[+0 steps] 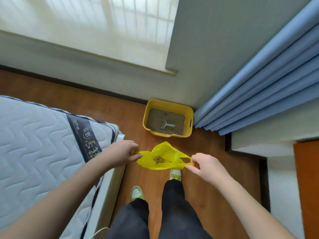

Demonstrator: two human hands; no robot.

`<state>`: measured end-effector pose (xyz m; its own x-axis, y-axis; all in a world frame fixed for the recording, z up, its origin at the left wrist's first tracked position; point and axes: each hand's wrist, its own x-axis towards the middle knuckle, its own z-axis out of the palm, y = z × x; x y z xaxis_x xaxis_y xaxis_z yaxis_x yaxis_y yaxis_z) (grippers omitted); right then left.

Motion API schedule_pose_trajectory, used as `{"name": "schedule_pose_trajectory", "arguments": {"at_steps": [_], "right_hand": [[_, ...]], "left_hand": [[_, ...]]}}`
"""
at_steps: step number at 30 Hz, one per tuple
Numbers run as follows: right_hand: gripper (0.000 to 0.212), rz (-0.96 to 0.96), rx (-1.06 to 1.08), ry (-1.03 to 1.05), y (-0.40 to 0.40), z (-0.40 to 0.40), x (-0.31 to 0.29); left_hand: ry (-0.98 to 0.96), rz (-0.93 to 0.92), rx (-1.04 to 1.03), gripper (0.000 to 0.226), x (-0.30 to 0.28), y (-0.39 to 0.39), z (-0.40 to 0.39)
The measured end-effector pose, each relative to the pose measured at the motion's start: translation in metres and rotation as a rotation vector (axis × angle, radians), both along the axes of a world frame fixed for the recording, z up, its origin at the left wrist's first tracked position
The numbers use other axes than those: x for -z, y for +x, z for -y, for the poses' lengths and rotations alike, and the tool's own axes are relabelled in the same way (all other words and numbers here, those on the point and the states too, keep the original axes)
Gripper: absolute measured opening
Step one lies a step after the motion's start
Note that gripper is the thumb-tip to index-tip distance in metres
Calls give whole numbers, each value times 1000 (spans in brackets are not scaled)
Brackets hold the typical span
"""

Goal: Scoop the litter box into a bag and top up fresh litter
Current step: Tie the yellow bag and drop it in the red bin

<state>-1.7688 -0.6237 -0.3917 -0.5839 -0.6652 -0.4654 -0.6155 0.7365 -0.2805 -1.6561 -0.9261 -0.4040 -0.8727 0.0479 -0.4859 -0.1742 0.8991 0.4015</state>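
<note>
I stand over a wooden floor and hold a yellow plastic bag (164, 156) stretched open between both hands. My left hand (121, 153) pinches its left handle, my right hand (204, 165) pinches its right handle. A small brown clump of litter (158, 159) lies inside the bag. Ahead on the floor, in the corner, sits the yellow litter box (146, 116) with grey-brown litter in it. A pale green scoop (165, 124) lies on the litter.
A bed with a quilted mattress (39, 144) fills the left side, close to my left arm. Blue curtains (259, 94) hang at the right, beside the box. A white wall ledge (259, 147) juts out at the right. My feet (137, 193) stand on the floor below the bag.
</note>
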Motion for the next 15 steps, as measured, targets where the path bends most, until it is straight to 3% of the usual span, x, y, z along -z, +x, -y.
{"name": "schedule_pose_trajectory", "arguments": {"at_steps": [5,9,15], "right_hand": [[16,-121,-3,-292,4,3,-93],[6,-223,-1,-522,9,5,-159],[20,-431,-75,-816,16,16,-268]], "left_hand": [[210,-58,-75,40,-98,6,5],[625,-165,-284,33,-177,7,11],[1148,-540,-596,17,-287,0,25]]}}
